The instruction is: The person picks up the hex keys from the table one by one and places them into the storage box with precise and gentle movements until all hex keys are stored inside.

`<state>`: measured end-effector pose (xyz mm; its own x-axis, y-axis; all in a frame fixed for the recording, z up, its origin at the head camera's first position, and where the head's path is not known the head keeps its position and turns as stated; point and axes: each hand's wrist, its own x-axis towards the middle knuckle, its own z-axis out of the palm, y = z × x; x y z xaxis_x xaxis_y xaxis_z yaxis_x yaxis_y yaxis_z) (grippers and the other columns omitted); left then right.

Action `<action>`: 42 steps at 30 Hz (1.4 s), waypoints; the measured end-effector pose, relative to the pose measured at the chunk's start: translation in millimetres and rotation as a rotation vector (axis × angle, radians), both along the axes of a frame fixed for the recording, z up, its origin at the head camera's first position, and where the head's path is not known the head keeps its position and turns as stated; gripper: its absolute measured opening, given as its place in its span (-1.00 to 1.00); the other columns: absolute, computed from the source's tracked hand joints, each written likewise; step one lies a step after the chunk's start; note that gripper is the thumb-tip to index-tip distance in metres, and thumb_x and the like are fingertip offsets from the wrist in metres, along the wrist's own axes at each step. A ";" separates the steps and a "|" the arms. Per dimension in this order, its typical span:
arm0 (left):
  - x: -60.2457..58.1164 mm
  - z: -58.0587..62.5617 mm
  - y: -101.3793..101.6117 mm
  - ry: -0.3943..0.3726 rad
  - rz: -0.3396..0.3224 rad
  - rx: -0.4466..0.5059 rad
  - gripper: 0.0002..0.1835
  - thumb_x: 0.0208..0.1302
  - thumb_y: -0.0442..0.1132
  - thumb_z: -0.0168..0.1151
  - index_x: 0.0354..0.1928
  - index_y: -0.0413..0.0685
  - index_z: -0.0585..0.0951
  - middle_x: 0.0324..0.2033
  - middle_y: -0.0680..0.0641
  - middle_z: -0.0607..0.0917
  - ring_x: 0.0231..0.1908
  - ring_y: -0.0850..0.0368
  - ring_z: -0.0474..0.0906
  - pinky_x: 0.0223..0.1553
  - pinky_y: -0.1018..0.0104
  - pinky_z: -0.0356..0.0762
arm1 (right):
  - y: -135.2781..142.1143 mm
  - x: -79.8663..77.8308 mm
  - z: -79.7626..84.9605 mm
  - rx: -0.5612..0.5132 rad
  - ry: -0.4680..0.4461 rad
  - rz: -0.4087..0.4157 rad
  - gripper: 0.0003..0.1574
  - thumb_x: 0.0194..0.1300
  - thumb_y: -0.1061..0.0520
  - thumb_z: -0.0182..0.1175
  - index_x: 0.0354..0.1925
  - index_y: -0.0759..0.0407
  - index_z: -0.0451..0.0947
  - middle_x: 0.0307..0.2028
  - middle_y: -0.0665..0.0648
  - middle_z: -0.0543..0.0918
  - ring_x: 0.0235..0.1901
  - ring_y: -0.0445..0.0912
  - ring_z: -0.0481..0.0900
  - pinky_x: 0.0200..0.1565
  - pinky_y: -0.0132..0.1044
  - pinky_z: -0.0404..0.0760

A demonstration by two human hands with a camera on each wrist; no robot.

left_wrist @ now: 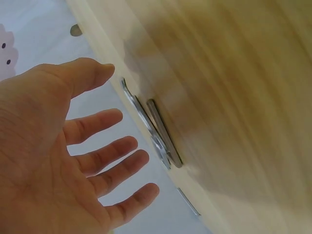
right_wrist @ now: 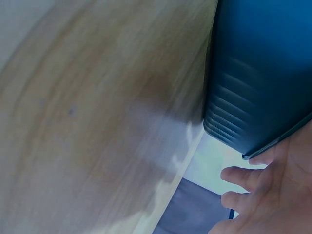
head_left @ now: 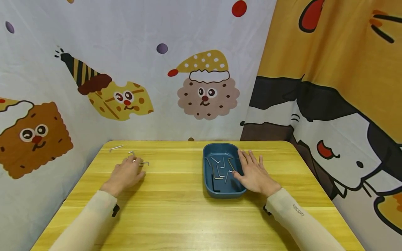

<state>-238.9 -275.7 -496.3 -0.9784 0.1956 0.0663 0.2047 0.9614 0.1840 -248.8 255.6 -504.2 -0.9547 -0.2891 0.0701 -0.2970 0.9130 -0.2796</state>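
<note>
the yellow desk (head_left: pixel 176 223) fills the lower frame, a blue tray (head_left: pixel 225 196) right of centre. the right hand (head_left: pixel 255 176) rests on its right rim, fingers spread. centre left, the left hand's (head_left: pixel 125 174) fingers, wide and holding nothing, hover just beside loose hex keys (left_wrist: pixel 164 134).

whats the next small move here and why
Probably lower the left grip and pinch one of the loose hex keys near it: it looks open and holds nothing, similar keys already lie in the blue tray, and the right grip rests at the tray's rim.
</note>
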 end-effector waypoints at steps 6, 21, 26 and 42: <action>3.1 -3.2 -11.1 -0.020 0.009 0.002 -0.40 0.65 -0.08 0.41 0.51 -0.34 0.60 0.44 -0.58 0.59 0.34 -0.62 0.62 0.23 -0.71 0.62 | -1.5 -0.4 -0.5 0.007 0.007 0.003 0.22 0.75 -0.30 0.23 0.93 0.20 -0.10 0.87 0.43 0.10 0.89 0.48 -0.13 0.74 0.74 -0.26; 5.4 -1.0 -29.6 -0.092 0.031 0.010 -0.29 0.67 -0.08 0.39 0.62 -0.41 0.50 0.49 -0.67 0.51 0.42 -0.73 0.55 0.20 -0.72 0.64 | -3.4 -1.3 2.7 0.014 0.021 0.013 0.21 0.75 -0.30 0.22 0.92 0.22 -0.07 0.86 0.44 0.13 0.88 0.51 -0.07 0.73 0.76 -0.19; 4.5 0.9 -30.9 -0.081 0.014 0.005 -0.29 0.66 -0.10 0.41 0.60 -0.44 0.49 0.39 -0.65 0.59 0.30 -0.67 0.65 0.10 -0.62 0.74 | -2.0 -0.6 2.8 0.010 0.020 0.011 0.21 0.75 -0.29 0.23 0.92 0.22 -0.07 0.86 0.44 0.13 0.88 0.50 -0.08 0.74 0.75 -0.21; 8.4 6.3 -30.2 -0.105 -0.037 0.029 -0.31 0.58 -0.18 0.46 0.57 -0.42 0.54 0.33 -0.65 0.62 0.28 -0.64 0.66 0.24 -0.53 0.73 | 1.0 1.4 2.1 0.016 0.017 0.006 0.20 0.76 -0.30 0.22 0.92 0.21 -0.07 0.86 0.44 0.14 0.88 0.50 -0.07 0.74 0.74 -0.19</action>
